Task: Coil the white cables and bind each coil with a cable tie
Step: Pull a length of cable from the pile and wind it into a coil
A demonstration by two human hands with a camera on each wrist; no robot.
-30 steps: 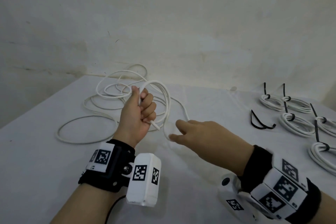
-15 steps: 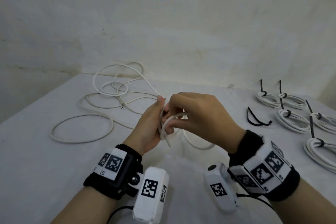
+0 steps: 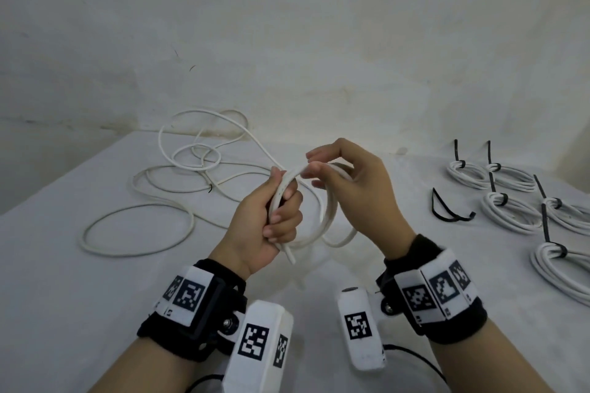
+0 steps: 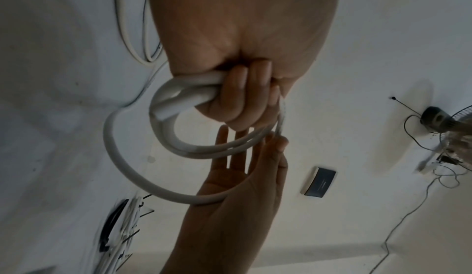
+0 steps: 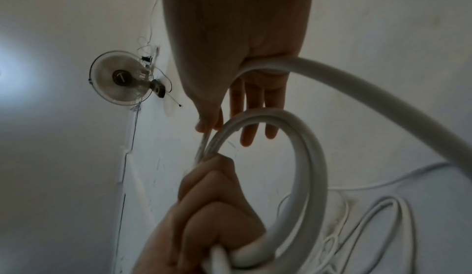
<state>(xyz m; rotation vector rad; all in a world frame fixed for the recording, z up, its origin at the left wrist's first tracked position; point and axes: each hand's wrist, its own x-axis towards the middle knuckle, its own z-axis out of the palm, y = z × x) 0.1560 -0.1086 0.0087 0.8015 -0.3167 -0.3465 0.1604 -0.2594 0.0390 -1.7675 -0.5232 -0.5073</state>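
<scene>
Two hands meet above the bench (image 3: 64, 281) over one white cable (image 3: 329, 217). The left hand (image 3: 265, 226) has its fingers curled tight round the small coil of loops. The right hand (image 3: 354, 188) pinches a strand at the top of the coil between thumb and forefinger, other fingers loose. The cable's slack trails left across the bench. Five bound coils (image 3: 510, 210) and a black tie (image 3: 447, 210) lie at right.

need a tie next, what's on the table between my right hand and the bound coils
In the head view, one loose black tie lies between the right hand and the bound coils.
</scene>
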